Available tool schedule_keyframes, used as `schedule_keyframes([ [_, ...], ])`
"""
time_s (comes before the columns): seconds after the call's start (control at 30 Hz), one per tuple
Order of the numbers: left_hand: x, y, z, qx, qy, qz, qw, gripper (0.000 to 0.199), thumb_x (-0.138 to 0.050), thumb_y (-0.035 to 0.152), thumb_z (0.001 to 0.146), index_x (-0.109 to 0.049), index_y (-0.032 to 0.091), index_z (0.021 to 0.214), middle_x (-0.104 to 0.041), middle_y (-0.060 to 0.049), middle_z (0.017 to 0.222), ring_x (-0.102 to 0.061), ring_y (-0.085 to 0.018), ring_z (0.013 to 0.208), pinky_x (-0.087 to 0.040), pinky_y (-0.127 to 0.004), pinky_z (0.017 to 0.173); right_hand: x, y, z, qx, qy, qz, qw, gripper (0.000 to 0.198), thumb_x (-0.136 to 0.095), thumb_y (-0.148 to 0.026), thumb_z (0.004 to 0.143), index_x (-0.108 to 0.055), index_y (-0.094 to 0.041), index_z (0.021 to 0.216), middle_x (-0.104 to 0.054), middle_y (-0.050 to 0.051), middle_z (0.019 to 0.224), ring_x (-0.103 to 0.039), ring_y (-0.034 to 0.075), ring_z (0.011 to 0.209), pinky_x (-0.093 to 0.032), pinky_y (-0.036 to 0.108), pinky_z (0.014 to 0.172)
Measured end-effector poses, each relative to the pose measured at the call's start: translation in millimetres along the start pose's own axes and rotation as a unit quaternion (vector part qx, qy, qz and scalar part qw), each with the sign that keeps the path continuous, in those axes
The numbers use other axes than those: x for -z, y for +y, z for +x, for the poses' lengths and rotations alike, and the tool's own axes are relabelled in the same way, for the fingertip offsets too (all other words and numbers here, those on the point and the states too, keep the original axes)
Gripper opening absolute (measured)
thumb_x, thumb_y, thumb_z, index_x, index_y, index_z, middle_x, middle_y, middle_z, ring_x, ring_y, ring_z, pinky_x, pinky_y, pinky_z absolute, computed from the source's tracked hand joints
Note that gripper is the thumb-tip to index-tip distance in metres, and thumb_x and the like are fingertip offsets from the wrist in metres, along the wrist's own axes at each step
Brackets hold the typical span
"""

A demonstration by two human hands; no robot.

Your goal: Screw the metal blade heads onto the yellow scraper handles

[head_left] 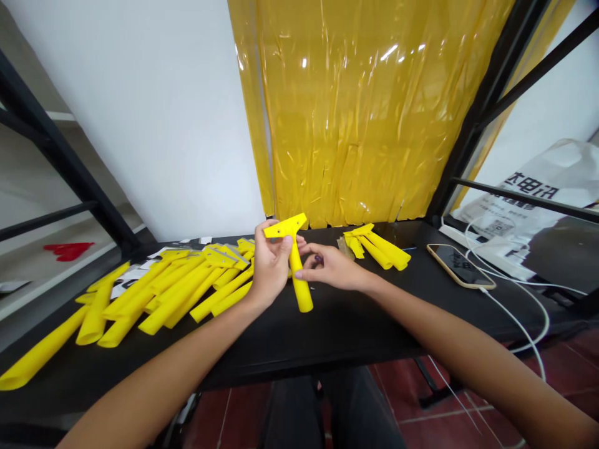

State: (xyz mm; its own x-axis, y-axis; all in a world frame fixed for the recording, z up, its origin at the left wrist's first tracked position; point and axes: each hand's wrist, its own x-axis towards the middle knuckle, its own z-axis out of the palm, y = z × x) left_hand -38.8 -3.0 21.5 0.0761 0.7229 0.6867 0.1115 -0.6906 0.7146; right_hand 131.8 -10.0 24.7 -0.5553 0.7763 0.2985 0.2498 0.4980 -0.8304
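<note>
My left hand point(274, 259) is closed around a yellow scraper point(301, 290) near its head, with the thumb lying across the neck. The scraper's handle points down towards me, and two small holes show in its head. My right hand point(334, 267) is at the handle from the right, its thumb pressed on the side and its fingers curled. A small dark spot or object shows among those curled fingers; I cannot make out what it is. Left of my hands lies a pile of yellow scrapers point(180, 290), several with grey metal at the head.
A few more yellow scraper pieces point(381, 249) lie to the right on the black table point(346, 337). Farther right are a phone point(461, 265) with a white cable point(519, 324) and a white plastic bag point(519, 199). Black frame posts point(486, 106) rise at both sides, before a yellow plastic curtain point(365, 112).
</note>
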Motion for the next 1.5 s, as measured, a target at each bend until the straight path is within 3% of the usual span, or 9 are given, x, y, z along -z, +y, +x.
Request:
schedule_keyframes([
  [0.13, 12, -13, 17, -0.004, 0.005, 0.082, 0.997, 0.038, -0.052, 0.037, 0.098, -0.038, 0.025, 0.131, -0.062, -0.009, 0.120, -0.067, -0.018, 0.107, -0.055, -0.034, 0.089, 21, 8, 5, -0.042, 0.084, -0.046, 0.995, 0.033, -0.066, -0.045, 0.084, -0.068, -0.019, 0.103, -0.070, 0.001, 0.080, -0.063, 0.016, 0.069, -0.050, 0.029, 0.064],
  [0.23, 35, -13, 32, 0.010, -0.059, 0.212, 0.975, 0.031, -0.050, 0.045, 0.098, -0.055, 0.021, 0.117, -0.067, -0.008, 0.103, -0.068, -0.019, 0.090, -0.055, -0.033, 0.077, 62, 13, 2, -0.089, 0.177, -0.215, 0.956, 0.023, -0.062, -0.038, 0.083, -0.071, -0.019, 0.095, -0.073, 0.005, 0.085, -0.066, 0.021, 0.075, -0.051, 0.033, 0.068],
  [0.37, 69, -5, 46, -0.010, -0.210, 0.438, 0.874, 0.042, -0.042, 0.055, 0.098, -0.066, 0.022, 0.088, -0.067, -0.005, 0.075, -0.064, -0.021, 0.072, -0.047, -0.032, 0.067, 119, 28, -12, -0.210, 0.218, -0.431, 0.850, 0.033, -0.060, -0.047, 0.083, -0.072, -0.018, 0.091, -0.074, 0.014, 0.090, -0.069, 0.031, 0.084, -0.051, 0.038, 0.072],
  [0.5, 89, -11, 49, 0.010, -0.306, 0.506, 0.806, 0.048, -0.062, 0.069, 0.080, -0.070, 0.024, 0.094, -0.071, -0.006, 0.077, -0.063, -0.023, 0.065, -0.042, -0.030, 0.058, 149, 54, -24, -0.324, 0.178, -0.490, 0.789, 0.042, -0.058, -0.053, 0.083, -0.074, -0.015, 0.091, -0.074, 0.020, 0.097, -0.070, 0.034, 0.091, -0.051, 0.038, 0.072],
  [0.67, 91, -20, 44, 0.030, -0.387, 0.534, 0.751, 0.049, -0.081, 0.057, 0.063, -0.073, 0.026, 0.100, -0.075, -0.007, 0.086, -0.068, -0.028, 0.074, -0.045, -0.031, 0.061, 155, 81, -25, -0.359, 0.137, -0.495, 0.779, 0.049, -0.059, -0.054, 0.083, -0.075, -0.012, 0.103, -0.073, 0.023, 0.104, -0.070, 0.036, 0.094, -0.052, 0.041, 0.073],
  [1.07, 63, 5, 32, 0.053, -0.407, 0.613, 0.675, 0.030, -0.069, 0.031, 0.081, -0.074, 0.019, 0.108, -0.074, -0.015, 0.101, -0.069, -0.033, 0.097, -0.049, -0.039, 0.080, 145, 68, -24, -0.403, 0.140, -0.481, 0.766, 0.058, -0.066, -0.060, 0.081, -0.071, -0.013, 0.114, -0.070, 0.022, 0.115, -0.067, 0.036, 0.106, -0.051, 0.042, 0.082],
  [1.27, 62, 1, 27, 0.062, -0.413, 0.592, 0.689, 0.048, -0.064, 0.022, 0.079, -0.066, 0.018, 0.126, -0.073, -0.016, 0.113, -0.068, -0.032, 0.103, -0.047, -0.036, 0.082, 143, 60, -17, -0.189, 0.325, -0.472, 0.797, 0.047, -0.052, -0.048, 0.093, -0.070, -0.008, 0.111, -0.070, 0.023, 0.109, -0.067, 0.032, 0.099, -0.049, 0.040, 0.084],
  [1.37, 64, -3, 30, 0.074, -0.384, 0.553, 0.735, 0.043, -0.061, 0.027, 0.080, -0.068, 0.018, 0.120, -0.074, -0.015, 0.105, -0.069, -0.030, 0.095, -0.046, -0.034, 0.074, 141, 50, -13, -0.057, 0.405, -0.413, 0.814, 0.042, -0.042, -0.042, 0.100, -0.072, -0.013, 0.102, -0.073, 0.016, 0.096, -0.067, 0.026, 0.090, -0.048, 0.036, 0.081],
  [1.5, 69, -9, 36, 0.188, -0.337, 0.431, 0.816, 0.040, -0.056, 0.031, 0.083, -0.066, 0.015, 0.118, -0.067, -0.005, 0.062, -0.066, -0.023, 0.061, -0.042, -0.030, 0.059, 132, 36, -12, 0.024, 0.457, -0.315, 0.832, 0.045, -0.039, -0.049, 0.102, -0.071, -0.017, 0.102, -0.072, 0.008, 0.085, -0.065, 0.021, 0.076, -0.047, 0.032, 0.071],
])
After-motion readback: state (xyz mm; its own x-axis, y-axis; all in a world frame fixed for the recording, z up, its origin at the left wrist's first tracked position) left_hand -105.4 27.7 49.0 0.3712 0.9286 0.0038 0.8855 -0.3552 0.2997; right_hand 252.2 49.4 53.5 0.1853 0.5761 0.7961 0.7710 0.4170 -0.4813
